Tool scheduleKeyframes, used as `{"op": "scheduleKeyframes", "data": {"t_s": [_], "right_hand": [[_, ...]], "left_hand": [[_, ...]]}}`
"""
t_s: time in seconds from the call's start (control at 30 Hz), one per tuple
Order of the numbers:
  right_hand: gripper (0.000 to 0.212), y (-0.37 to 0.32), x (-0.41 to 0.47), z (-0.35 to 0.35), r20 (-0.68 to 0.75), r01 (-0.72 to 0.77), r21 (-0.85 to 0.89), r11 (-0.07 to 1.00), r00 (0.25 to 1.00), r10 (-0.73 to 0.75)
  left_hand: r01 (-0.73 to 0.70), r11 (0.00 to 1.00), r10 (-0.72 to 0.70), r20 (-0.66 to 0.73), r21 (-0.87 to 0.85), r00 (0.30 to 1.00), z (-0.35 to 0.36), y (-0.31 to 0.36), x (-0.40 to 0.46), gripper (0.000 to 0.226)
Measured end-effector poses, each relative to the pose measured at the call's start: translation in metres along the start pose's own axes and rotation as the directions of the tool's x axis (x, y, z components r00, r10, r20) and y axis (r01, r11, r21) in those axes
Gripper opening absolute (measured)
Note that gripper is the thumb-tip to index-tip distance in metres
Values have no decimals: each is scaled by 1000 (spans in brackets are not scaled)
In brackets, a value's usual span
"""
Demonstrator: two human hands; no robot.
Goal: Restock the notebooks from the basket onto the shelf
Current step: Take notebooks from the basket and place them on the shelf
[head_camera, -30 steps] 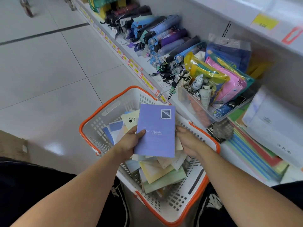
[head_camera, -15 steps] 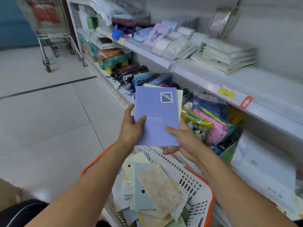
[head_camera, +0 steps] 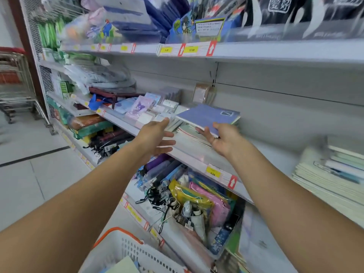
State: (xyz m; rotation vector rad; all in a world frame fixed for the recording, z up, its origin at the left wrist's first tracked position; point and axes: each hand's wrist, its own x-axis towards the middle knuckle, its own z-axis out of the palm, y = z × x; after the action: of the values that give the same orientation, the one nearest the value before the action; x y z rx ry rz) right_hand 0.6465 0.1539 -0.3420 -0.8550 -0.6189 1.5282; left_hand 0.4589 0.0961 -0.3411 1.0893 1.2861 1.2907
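Lifted from the basket [head_camera: 126, 251], the notebook [head_camera: 206, 116] now lands on the shelf [head_camera: 189, 154] stack, its near edge pinched by the right hand [head_camera: 222, 138]; the left hand [head_camera: 155, 138] hovers empty, fingers spread. More notebooks wait in the basket.

The notebook [head_camera: 206, 116] lies on a stack [head_camera: 189, 133] on the shelf [head_camera: 197, 156], just beyond the right hand [head_camera: 224, 139], which holds its near corner. The left hand [head_camera: 155, 137] hangs left of it. The basket [head_camera: 126, 251] sits below both hands.
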Motion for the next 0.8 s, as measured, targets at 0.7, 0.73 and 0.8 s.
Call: {"op": "scheduleKeyframes", "data": {"t_s": [0.7, 0.73, 0.8], "right_hand": [[73, -30, 146, -17, 136, 48, -973, -227, 909, -394], [72, -27, 150, -18, 163, 53, -960, -276, 905, -393], [67, -22, 151, -20, 219, 46, -917, -397, 890, -401]], "left_hand": [[21, 1000, -21, -29, 17, 999, -4, -20, 60, 23], [25, 1000, -25, -29, 15, 999, -5, -21, 63, 23], [29, 999, -29, -22, 13, 999, -6, -25, 67, 23]]}}
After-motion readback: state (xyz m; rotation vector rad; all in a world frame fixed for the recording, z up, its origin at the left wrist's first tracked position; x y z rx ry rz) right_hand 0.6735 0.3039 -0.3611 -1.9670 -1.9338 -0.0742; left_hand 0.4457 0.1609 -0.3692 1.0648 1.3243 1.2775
